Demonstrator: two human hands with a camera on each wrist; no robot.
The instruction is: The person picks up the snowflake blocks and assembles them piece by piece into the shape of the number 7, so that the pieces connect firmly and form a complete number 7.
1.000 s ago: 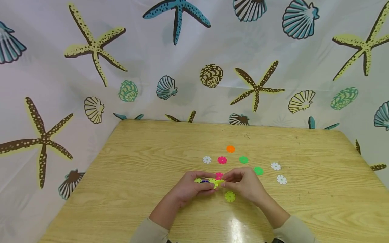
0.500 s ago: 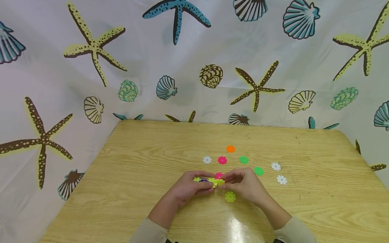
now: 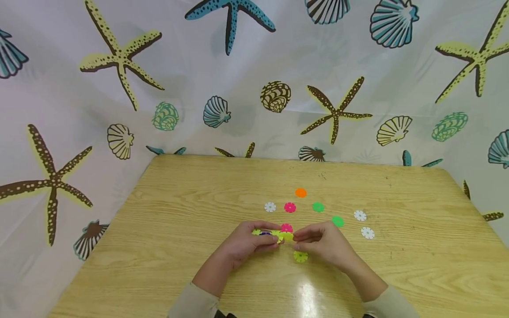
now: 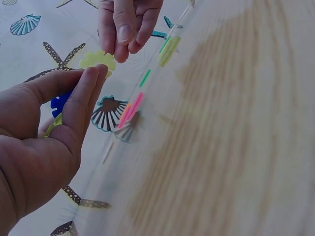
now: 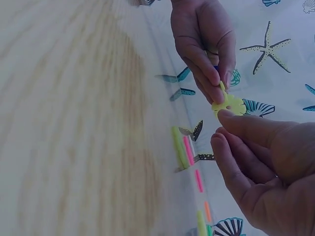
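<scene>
Several notched plastic discs, yellow and dark blue, are joined in a short row. My left hand [image 3: 242, 243] grips this row between thumb and fingers, hiding part of it. A yellow disc [image 3: 287, 236] sticks out at the right end of the row; the right wrist view shows that yellow disc [image 5: 231, 104] with its notches. My right hand [image 3: 328, 245] is beside it, one fingertip at the disc's edge. Its thumb and fingers stand apart, with a gap between them. A loose yellow disc [image 3: 301, 256] lies on the table just below the right fingers.
Loose discs lie flat on the wooden table [image 3: 179, 212]: pink [image 3: 290, 207], orange [image 3: 301, 193], green [image 3: 318, 207] and white [image 3: 270, 207] beyond the hands, with more white ones [image 3: 367, 232] to the right. A shell-patterned cloth [image 3: 246, 88] hangs behind.
The right thumb and fingers have parted and drawn slightly back from the yellow end disc. The left hand keeps hold of the joined row. The head view has tilted a little.
</scene>
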